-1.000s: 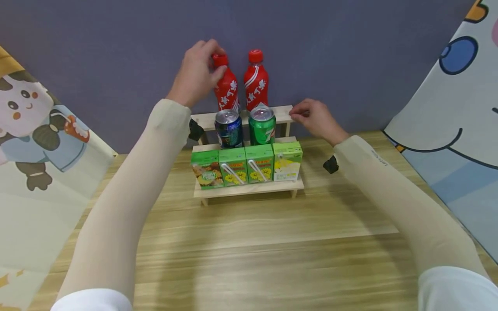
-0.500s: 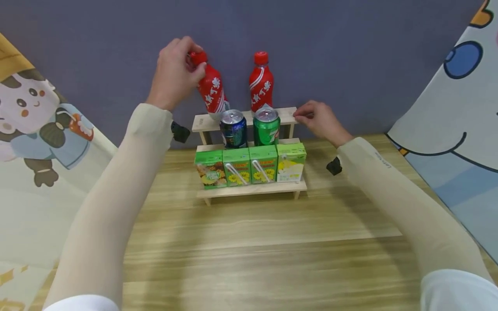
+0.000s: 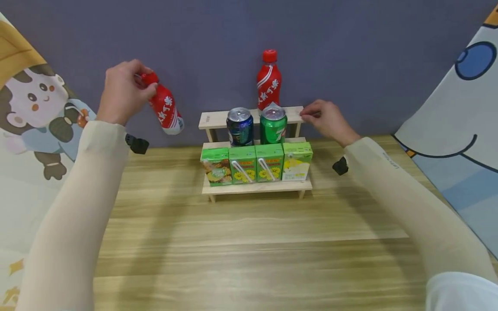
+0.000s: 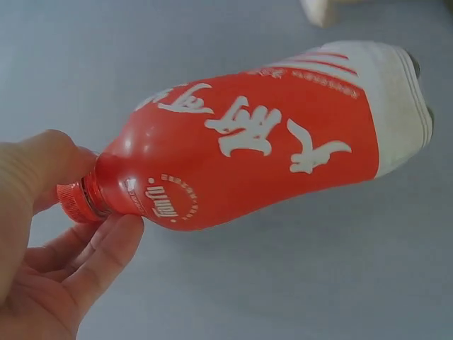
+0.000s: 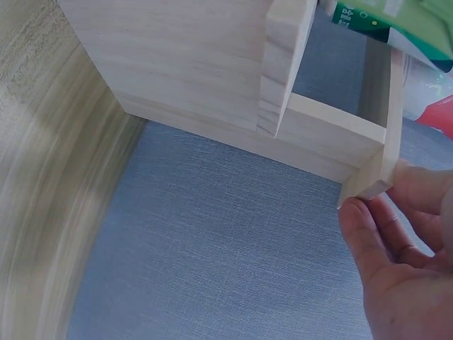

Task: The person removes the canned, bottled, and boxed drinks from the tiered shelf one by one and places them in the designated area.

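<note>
A red cola bottle [image 3: 166,106] hangs tilted in the air, left of the rack. My left hand [image 3: 123,91] grips it by the neck, just under its red cap [image 4: 76,203], as the left wrist view shows. At the right end of the wooden rack's top shelf [image 3: 215,119], my right hand [image 3: 328,122] pinches the board's corner between thumb and fingers; in the right wrist view the shelf end [image 5: 375,177] sits at the fingertips. A second red bottle [image 3: 269,84] stands upright on that top shelf.
On the middle tier stand a dark blue can [image 3: 240,127] and a green can [image 3: 273,126]. Several juice boxes [image 3: 244,166] line the lower shelf in front. A grey-blue wall [image 3: 330,52] rises behind, and printed panels [image 3: 447,108] flank the wooden table [image 3: 249,242].
The left hand has lifted the red bottle off the top shelf and carried it left and lower, tilting it. The right hand stays at the shelf's corner.
</note>
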Demonstrator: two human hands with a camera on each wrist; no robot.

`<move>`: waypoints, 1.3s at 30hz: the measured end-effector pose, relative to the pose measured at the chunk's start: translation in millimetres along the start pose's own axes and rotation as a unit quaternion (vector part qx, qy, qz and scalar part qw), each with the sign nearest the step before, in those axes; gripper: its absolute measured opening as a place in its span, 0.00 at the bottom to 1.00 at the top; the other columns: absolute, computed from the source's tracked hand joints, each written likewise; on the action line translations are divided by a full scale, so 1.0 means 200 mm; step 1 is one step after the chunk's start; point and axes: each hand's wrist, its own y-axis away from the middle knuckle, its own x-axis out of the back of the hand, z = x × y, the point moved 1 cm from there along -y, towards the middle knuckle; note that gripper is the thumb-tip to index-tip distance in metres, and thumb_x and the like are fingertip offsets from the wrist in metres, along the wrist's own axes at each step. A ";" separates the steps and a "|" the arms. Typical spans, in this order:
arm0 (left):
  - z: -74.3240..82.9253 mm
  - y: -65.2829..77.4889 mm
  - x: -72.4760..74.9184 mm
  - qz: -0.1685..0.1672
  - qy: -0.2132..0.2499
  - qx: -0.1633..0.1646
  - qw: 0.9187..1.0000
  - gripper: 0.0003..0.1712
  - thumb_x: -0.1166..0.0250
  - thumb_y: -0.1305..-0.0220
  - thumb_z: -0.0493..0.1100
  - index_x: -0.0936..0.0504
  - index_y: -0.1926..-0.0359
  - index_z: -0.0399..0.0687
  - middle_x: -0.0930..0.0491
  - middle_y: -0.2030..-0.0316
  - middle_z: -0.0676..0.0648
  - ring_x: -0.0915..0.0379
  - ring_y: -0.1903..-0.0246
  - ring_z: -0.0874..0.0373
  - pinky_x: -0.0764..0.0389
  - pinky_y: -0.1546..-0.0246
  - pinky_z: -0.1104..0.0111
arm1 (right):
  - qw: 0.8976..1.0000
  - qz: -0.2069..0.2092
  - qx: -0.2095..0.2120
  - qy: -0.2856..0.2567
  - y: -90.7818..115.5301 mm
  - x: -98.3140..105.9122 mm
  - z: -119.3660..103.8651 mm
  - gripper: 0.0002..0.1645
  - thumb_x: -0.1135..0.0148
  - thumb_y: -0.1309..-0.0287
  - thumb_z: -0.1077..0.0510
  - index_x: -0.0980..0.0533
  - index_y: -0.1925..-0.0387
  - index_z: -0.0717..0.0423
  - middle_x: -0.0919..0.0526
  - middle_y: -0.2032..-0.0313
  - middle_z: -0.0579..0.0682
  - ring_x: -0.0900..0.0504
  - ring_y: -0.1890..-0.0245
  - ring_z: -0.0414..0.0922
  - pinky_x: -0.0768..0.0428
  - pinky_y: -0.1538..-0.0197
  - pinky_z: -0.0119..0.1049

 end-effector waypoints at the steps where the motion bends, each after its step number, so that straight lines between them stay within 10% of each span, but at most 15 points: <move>1: -0.03 0.00 -0.01 -0.011 -0.002 0.006 1.000 0.24 0.42 0.34 0.47 0.29 0.41 0.42 0.29 0.47 0.39 0.31 0.52 0.48 0.24 0.54 0.52 | 1.000 0.000 -0.002 0.000 0.00 0.00 0.00 0.12 0.42 0.37 0.64 0.20 0.55 0.65 0.24 0.55 0.56 0.26 0.54 0.52 0.26 0.48 0.46; 24: -0.26 0.06 -0.51 -0.109 0.038 0.010 0.993 0.16 0.38 0.38 0.36 0.26 0.49 0.36 0.28 0.56 0.37 0.25 0.61 0.45 0.20 0.64 0.57 | 1.000 0.005 -0.010 0.007 0.00 0.00 0.00 0.12 0.42 0.37 0.63 0.20 0.55 0.64 0.24 0.55 0.55 0.26 0.53 0.51 0.26 0.48 0.45; 39: -0.24 0.05 -0.60 -0.120 0.059 0.009 0.991 0.16 0.37 0.38 0.34 0.25 0.50 0.36 0.29 0.54 0.37 0.25 0.58 0.45 0.20 0.64 0.55 | 1.000 0.005 -0.012 0.013 0.00 -0.01 0.00 0.12 0.41 0.37 0.62 0.20 0.54 0.63 0.24 0.54 0.55 0.26 0.53 0.50 0.26 0.48 0.44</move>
